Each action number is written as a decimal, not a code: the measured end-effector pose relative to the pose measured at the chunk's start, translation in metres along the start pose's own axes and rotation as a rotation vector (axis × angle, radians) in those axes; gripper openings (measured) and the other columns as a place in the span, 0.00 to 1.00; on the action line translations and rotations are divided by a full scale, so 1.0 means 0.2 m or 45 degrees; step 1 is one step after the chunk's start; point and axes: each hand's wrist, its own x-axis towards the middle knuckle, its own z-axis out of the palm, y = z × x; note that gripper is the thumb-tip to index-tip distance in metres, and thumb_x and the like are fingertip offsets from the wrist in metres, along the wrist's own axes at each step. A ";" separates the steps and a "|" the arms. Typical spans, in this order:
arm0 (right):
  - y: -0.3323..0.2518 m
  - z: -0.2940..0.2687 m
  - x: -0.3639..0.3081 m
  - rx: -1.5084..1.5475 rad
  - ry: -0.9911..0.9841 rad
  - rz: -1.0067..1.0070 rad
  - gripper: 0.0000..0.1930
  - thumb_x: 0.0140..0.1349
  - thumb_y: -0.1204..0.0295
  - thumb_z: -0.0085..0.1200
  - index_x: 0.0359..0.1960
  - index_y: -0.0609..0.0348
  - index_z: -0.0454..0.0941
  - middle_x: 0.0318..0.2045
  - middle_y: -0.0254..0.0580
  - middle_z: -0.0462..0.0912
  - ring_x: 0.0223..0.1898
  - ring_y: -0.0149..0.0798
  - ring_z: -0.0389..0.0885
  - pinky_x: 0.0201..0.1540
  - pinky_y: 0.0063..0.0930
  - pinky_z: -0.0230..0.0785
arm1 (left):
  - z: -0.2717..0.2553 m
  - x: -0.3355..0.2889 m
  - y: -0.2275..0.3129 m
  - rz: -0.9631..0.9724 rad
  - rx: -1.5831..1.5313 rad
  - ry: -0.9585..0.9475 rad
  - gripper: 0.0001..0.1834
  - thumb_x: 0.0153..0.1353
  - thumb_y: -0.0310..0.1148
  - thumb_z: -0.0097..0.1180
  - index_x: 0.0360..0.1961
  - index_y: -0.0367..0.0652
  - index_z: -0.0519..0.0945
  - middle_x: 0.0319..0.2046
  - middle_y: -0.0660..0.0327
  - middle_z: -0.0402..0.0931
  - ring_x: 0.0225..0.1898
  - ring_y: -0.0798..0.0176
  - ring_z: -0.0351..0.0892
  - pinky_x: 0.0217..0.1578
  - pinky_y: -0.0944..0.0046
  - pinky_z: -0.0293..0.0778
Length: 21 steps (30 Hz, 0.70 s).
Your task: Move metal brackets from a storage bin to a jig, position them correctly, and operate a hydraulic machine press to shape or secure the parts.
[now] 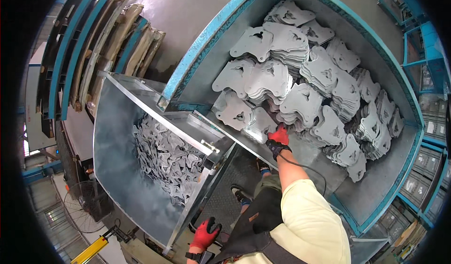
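My right hand (280, 135), in a red glove with a dark wrist strap, reaches into a large blue-rimmed metal bin (371, 203). Its fingers close at the edge of a flat grey stamped metal plate (260, 126), which looks slightly smeared; the fingertips are partly hidden. Around it lie stacks of similar plates (300, 105) with cut-out holes and lobed outlines. Down at the lower left, my left hand (205, 235), in a red glove with dark fingertips, hangs beside the smaller bin's frame. Its fingers are loosely bent and apart, holding nothing visible.
A grey metal bin (117, 137) on the left holds a heap of small metal scraps (169, 160). A metal frame bar (159, 116) runs along its edge. Stacked pallets (108, 43), a fan (84, 207) and a yellow bar (90, 251) stand beyond. Wire crates (418, 184) line the right.
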 end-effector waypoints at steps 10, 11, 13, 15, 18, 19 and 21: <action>0.11 0.32 0.36 -0.060 0.027 -0.222 0.42 0.46 0.61 0.66 0.64 0.60 0.63 0.58 0.60 0.73 0.57 0.59 0.75 0.58 0.48 0.72 | 0.06 0.16 0.13 -0.024 -0.139 -0.023 0.28 0.58 0.40 0.66 0.56 0.36 0.76 0.53 0.49 0.79 0.56 0.46 0.76 0.55 0.54 0.71; 0.24 0.28 0.50 -0.039 0.049 -0.220 0.40 0.45 0.62 0.66 0.62 0.59 0.64 0.57 0.59 0.73 0.57 0.58 0.76 0.57 0.47 0.72 | 0.09 0.24 0.16 0.031 -0.161 -0.069 0.28 0.58 0.40 0.66 0.56 0.36 0.76 0.53 0.49 0.79 0.56 0.46 0.76 0.55 0.54 0.71; 0.32 0.31 0.58 -0.005 0.028 -0.230 0.39 0.45 0.63 0.67 0.61 0.58 0.66 0.57 0.58 0.74 0.56 0.57 0.77 0.57 0.46 0.72 | 0.11 0.29 0.19 0.132 -0.064 -0.106 0.28 0.60 0.41 0.64 0.58 0.37 0.75 0.53 0.49 0.78 0.56 0.51 0.78 0.56 0.57 0.72; 0.25 0.33 0.53 -0.054 0.008 -0.197 0.40 0.44 0.62 0.67 0.61 0.58 0.66 0.57 0.58 0.74 0.57 0.57 0.76 0.58 0.47 0.72 | 0.10 0.28 0.21 0.071 -0.095 -0.088 0.28 0.61 0.40 0.64 0.58 0.37 0.75 0.53 0.50 0.78 0.56 0.51 0.78 0.56 0.57 0.72; 0.12 0.32 0.44 -0.129 -0.008 -0.153 0.41 0.43 0.62 0.67 0.62 0.59 0.67 0.58 0.59 0.74 0.59 0.57 0.74 0.58 0.47 0.71 | 0.11 0.27 0.18 0.010 -0.122 -0.073 0.28 0.59 0.39 0.65 0.57 0.37 0.75 0.53 0.50 0.78 0.55 0.49 0.77 0.55 0.55 0.72; 0.11 0.30 0.43 -0.130 -0.006 -0.151 0.41 0.43 0.62 0.67 0.62 0.59 0.67 0.58 0.59 0.74 0.59 0.57 0.74 0.58 0.47 0.71 | 0.13 0.27 0.17 0.013 -0.121 -0.090 0.28 0.57 0.38 0.66 0.57 0.37 0.76 0.53 0.50 0.78 0.55 0.47 0.77 0.55 0.55 0.72; 0.07 0.27 0.41 -0.161 -0.035 -0.155 0.40 0.43 0.62 0.67 0.61 0.57 0.68 0.58 0.57 0.74 0.58 0.56 0.76 0.58 0.46 0.71 | 0.15 0.28 0.14 -0.002 -0.175 -0.092 0.28 0.57 0.39 0.66 0.57 0.38 0.75 0.53 0.49 0.78 0.55 0.47 0.77 0.55 0.54 0.72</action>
